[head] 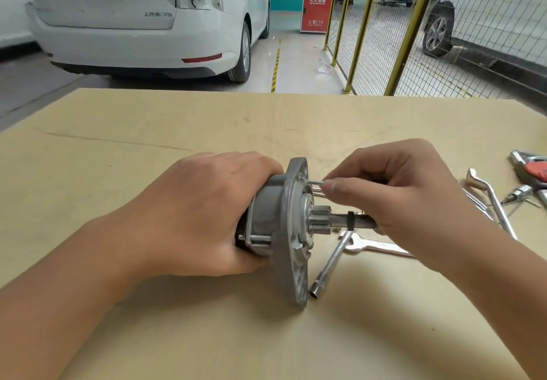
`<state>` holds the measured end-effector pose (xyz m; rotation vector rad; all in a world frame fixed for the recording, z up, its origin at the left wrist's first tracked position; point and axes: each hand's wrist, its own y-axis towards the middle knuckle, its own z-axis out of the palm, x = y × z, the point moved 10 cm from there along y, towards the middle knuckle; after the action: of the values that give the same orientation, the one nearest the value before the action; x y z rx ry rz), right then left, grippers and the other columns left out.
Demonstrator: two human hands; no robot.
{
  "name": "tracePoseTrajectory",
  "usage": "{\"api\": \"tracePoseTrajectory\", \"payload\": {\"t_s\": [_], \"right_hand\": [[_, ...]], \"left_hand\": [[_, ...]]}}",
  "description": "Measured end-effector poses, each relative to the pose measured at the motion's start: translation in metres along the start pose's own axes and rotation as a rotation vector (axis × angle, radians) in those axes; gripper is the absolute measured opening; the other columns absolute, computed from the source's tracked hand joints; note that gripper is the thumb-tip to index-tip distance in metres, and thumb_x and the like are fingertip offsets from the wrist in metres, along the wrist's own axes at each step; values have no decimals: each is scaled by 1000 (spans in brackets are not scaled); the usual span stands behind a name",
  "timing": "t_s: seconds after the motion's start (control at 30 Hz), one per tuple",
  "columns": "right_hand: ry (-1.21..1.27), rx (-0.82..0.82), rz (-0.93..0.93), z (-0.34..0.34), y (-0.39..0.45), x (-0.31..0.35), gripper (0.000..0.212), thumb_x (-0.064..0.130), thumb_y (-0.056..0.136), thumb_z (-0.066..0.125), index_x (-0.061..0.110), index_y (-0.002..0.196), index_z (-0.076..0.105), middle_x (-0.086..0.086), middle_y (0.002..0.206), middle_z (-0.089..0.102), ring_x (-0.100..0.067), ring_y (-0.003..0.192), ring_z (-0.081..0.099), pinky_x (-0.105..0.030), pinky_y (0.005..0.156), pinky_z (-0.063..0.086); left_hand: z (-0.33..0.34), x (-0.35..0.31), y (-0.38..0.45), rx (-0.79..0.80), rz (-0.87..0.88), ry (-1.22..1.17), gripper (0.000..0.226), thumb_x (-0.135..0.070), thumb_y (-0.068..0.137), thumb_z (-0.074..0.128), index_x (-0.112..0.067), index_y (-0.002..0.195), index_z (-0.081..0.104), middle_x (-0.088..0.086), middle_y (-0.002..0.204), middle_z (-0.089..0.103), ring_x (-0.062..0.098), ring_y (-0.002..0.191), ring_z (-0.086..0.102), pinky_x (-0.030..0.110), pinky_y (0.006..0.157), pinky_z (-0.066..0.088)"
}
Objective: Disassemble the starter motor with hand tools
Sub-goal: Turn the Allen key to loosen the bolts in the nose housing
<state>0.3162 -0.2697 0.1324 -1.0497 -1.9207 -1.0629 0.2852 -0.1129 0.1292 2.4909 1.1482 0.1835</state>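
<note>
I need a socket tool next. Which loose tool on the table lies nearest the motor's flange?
The socket wrench, its open end almost at the flange; the flat wrench lies behind it, the others far right.

A pale tan wooden tabletop (pixel 148 335) looks matt, with faint scratches. The grey cast-metal starter motor housing (pixel 291 231) has a dull, slightly grainy finish. A slim silver metal rod (pixel 315 182) shines. The long tubular steel socket wrench (pixel 328 264) and flat chrome spanners (pixel 488 199) look smooth and glossy.
</note>
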Motion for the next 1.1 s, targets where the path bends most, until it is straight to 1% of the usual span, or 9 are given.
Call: {"api": "tracePoseTrajectory", "payload": {"t_s": [0.1,0.3,0.43,0.6,0.73,0.87,0.97,1.03,1.1], "right_hand": [[-10,45,-17,3,0,1,9,24,80,72,20,75,79,-13,55,55,-11,49,45,-23,44,36],[70,74,53,4,2,-5,13,23,79,72,13,73,77,-3,50,48,-8,42,39,-17,41,34],[-187,115,-138,5,1,16,14,23,86,70,15,76,75,-7,56,59,-21,50,47,-32,49,40],[-432,69,-263,2,1,30,13,24,87,68,18,77,74,4,57,60,-15,52,53,-25,50,41],[-240,-40,-141,1,1,13,15,31,85,69,21,74,73,0,53,54,-4,49,43,-23,48,37],[91,-262,-8,-16,-1,-4,31,51,87,59,21,86,71,5,70,59,-9,63,50,-35,61,44],[287,-263,-30,-21,0,-4,34,53,89,53,24,93,72,0,82,63,-16,73,54,-40,69,44],[403,-255,-2,-23,2,-7,34,51,90,52,23,92,72,-7,84,63,-21,75,54,-41,70,46],[442,-233,87,-22,6,-16,37,54,88,52,24,88,74,-9,84,64,-23,75,56,-44,70,47]], "left_hand": [[-2,-6,0,-28,28,14,63,-60,69,67,-26,121,58,-16,98,62,13,78,58,30,66,41],[-5,-11,0,-60,52,9,61,-51,69,76,-20,120,62,-12,96,64,17,78,61,34,65,46],[-4,-8,1,-47,46,-41,61,-50,67,78,-23,118,61,-15,95,62,14,79,60,35,66,48],[0,-5,4,37,-9,-117,63,-56,61,79,-31,115,58,-16,97,62,11,82,60,36,68,51],[6,12,-1,228,-154,-554,68,-64,61,78,-39,120,56,-16,113,61,10,104,62,26,78,51],[-19,12,16,-100,-268,-732,41,-58,85,61,-36,119,69,-20,125,60,9,123,57,30,92,51],[0,-18,53,155,-236,-491,25,-53,93,61,-37,102,78,-21,123,58,0,118,54,30,97,45],[14,-27,66,356,-221,-416,19,-48,99,62,-37,97,78,-13,115,66,10,108,61,41,97,50],[17,-22,71,385,-251,-473,24,-43,101,62,-33,86,77,-6,90,72,20,83,66,42,81,57]]}}
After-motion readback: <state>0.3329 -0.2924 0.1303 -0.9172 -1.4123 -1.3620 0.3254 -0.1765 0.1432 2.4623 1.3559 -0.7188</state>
